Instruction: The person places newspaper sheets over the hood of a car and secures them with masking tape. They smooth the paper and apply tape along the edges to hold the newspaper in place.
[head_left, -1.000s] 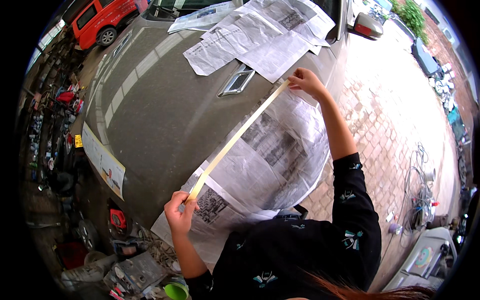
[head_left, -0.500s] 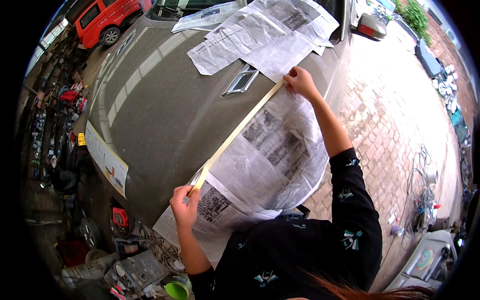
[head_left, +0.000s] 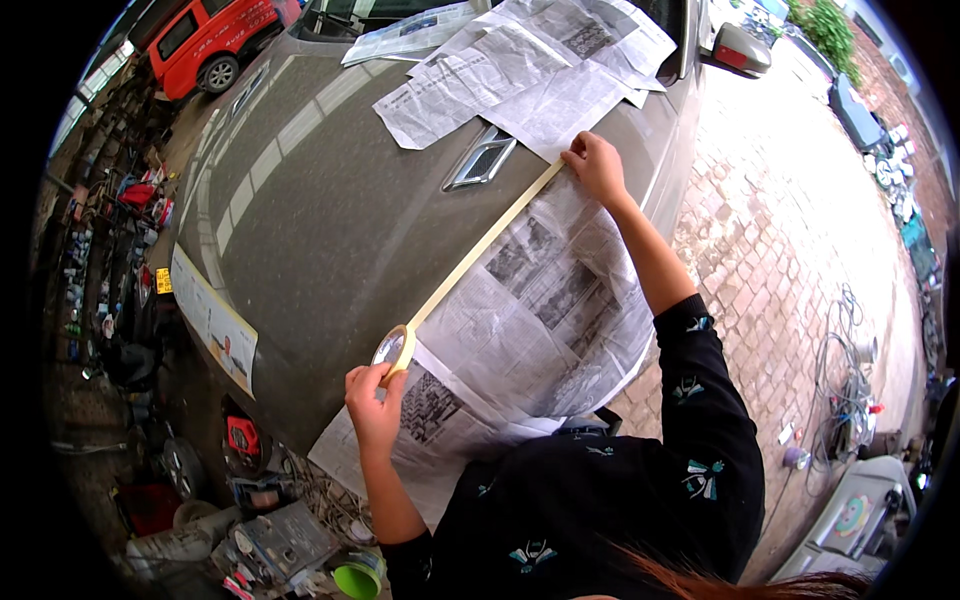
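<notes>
The left hand [head_left: 375, 405] is closed around a roll of cream-coloured masking tape [head_left: 394, 348], fingers curled over its lower rim and the thumb against its side, so the roll stands just above the knuckles. From the roll a long strip of the same tape [head_left: 478, 250] runs taut, up and away to the right hand [head_left: 597, 165]. That right hand lies palm down with the fingers bent and pressed together, holding the far end of the strip against the edge of a large sheet of grey printed newspaper [head_left: 540, 310]. The sheet spreads between the two hands and drapes down over the side of a dusty grey-brown car bonnet [head_left: 320, 220]; the tape strip follows the sheet's upper-left edge, where the paper meets bare paint.

Just beyond the right hand's fingertips lie more overlapping newspaper sheets [head_left: 540, 60], covering the windscreen area, and to the left of that hand sits a small chrome-rimmed bonnet vent [head_left: 481, 160]. Past the right wrist, on the outer side, is a paved brick floor [head_left: 790, 240]. Below the left forearm a bright green plastic cup [head_left: 358, 578] stands among workshop clutter. Far beyond the left hand a red vehicle [head_left: 205, 40] is parked.
</notes>
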